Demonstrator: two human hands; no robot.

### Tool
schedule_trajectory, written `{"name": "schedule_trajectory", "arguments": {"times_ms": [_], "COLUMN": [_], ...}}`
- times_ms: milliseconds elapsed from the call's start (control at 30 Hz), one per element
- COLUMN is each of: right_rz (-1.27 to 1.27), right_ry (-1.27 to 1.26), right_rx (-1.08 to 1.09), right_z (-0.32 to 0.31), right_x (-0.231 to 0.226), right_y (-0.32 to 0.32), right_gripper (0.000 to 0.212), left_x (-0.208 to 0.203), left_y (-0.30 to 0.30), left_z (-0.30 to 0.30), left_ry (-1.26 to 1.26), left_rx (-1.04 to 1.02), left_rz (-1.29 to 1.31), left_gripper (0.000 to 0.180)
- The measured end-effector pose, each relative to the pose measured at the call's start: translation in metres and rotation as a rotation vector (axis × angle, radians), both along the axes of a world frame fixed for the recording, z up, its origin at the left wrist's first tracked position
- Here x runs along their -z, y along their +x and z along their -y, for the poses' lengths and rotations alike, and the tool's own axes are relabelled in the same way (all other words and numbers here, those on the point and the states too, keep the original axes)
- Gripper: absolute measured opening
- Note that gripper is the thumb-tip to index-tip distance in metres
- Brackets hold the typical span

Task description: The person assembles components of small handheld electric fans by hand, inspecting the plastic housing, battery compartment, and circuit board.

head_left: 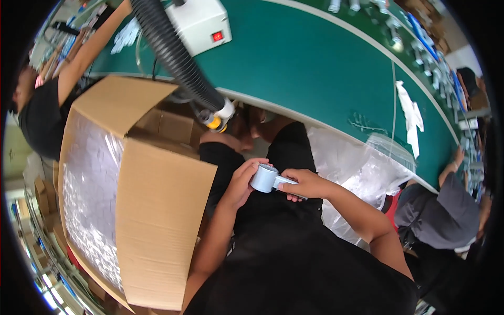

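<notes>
Above my lap I hold a pale blue handheld device point(264, 179) with a round, drum-like head and a short straight handle. My left hand point(241, 185) is closed around the side of the head, fingers behind it. The handle lies in my right hand point(305, 184), its thumb along the top and its fingers curled underneath. A darker round face shows at the head's upper end, but its details are too small to make out.
An open cardboard box point(163, 220) holding clear plastic packaging point(94, 173) stands at my left. A black corrugated hose point(178, 58) hangs over it from a white machine point(198, 26). Ahead is a green table point(299, 58). Plastic sheeting point(341, 173) lies right; people point(438, 210) work nearby.
</notes>
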State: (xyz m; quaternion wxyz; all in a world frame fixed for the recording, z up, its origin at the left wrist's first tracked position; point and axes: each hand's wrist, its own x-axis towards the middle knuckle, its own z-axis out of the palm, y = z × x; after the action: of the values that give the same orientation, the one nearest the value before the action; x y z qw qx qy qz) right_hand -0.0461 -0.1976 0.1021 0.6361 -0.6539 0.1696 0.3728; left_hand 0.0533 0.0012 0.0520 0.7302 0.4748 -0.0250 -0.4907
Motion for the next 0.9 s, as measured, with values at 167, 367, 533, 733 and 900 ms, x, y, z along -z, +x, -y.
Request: {"name": "schedule_trajectory", "arguments": {"times_ms": [167,367,533,733,900], "right_rz": [0.128,0.104,0.022,0.23,-0.013], "right_ry": [-0.296,-0.349,-0.374,-0.515,-0.297], "right_rx": [-0.429,-0.58,-0.601,-0.611,-0.599], "right_z": [-0.027,-0.053,-0.067,-0.071,-0.06], "right_x": [-0.001,0.011,0.001,0.027,0.005], "right_y": [0.018,0.026,0.041,0.045,0.077], "right_gripper": [0.057,0.057,0.056,0.054,0.048], "left_x": [0.046,0.076,0.084,0.087,0.083], "left_y": [-0.013,-0.03,-0.029,-0.022,-0.014], "left_z": [-0.014,-0.03,-0.038,-0.039,-0.037], "left_ry": [0.034,0.062,-0.011,0.026,-0.001], "left_rx": [0.031,-0.054,-0.079,-0.183,-0.232], "left_rz": [-0.264,-0.186,-0.244,-0.244,-0.286], "left_gripper": [0.049,0.044,0.041,0.042,0.043]}}
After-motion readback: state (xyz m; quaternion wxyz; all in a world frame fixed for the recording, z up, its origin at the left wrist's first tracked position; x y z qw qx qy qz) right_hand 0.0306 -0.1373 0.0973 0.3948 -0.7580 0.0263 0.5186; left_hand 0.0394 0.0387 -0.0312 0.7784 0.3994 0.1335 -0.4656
